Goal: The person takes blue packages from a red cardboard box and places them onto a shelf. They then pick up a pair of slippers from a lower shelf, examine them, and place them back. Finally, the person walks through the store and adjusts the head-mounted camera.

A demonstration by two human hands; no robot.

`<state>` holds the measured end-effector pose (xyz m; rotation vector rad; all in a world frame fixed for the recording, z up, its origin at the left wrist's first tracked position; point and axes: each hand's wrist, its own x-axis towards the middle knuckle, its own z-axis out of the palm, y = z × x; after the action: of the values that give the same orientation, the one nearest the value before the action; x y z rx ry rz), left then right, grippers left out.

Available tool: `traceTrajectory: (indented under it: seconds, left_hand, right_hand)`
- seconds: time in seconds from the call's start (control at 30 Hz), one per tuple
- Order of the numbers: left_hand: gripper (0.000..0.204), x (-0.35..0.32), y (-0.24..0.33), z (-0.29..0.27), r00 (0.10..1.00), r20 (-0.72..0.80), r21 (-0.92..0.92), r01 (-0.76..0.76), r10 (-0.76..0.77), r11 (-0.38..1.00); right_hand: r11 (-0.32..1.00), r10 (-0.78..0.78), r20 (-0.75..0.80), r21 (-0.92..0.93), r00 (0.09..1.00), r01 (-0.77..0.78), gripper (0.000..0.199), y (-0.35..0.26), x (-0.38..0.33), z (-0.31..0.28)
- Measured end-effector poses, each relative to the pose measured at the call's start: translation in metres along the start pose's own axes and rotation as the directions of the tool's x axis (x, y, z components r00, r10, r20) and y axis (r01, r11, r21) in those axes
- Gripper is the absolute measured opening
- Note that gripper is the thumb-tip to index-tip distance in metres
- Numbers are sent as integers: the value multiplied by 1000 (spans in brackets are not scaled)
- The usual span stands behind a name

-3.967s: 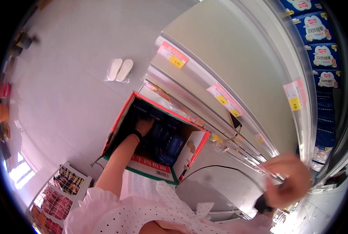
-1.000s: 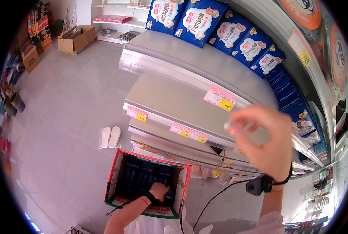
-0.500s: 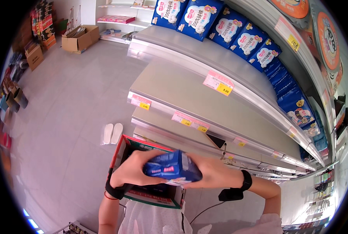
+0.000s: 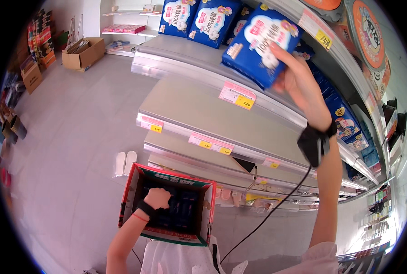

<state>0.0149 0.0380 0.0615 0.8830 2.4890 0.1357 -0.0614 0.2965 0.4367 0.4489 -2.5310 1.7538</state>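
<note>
1. While the right hand point(image 4: 299, 82) grips the blue pack point(image 4: 260, 43) up at the top shelf point(image 4: 190, 52), the pack sits up-left of the palm, long axis tilted, just beside the shelved packs point(image 4: 199, 18).
2. The left hand point(image 4: 157, 198) is down inside the open carton point(image 4: 167, 205), fingers curled on the dark packs there; whether it actually grips one cannot be told.

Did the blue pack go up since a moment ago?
Yes. The blue pack was low over the open carton half a second ago; now the right hand holds it high, by the upper shelf.
</note>
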Motion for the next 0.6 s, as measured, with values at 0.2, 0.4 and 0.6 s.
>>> traceTrajectory:
  seconds: [0.2,0.4,0.6]
  left_hand:
    - [39,46,-30,124,891,309,116,311,-332,943]
    - [33,55,-83,207,900,319,26,306,-298,952]
    - [38,69,-56,202,901,75,151,413,-427,898]
  right_hand:
    - [865,-28,-48,-502,998,0,59,15,62,-15]
    - [820,47,-68,-567,997,-77,58,31,111,-36]
    - [561,-10,-164,-817,986,-130,44,26,107,-38]
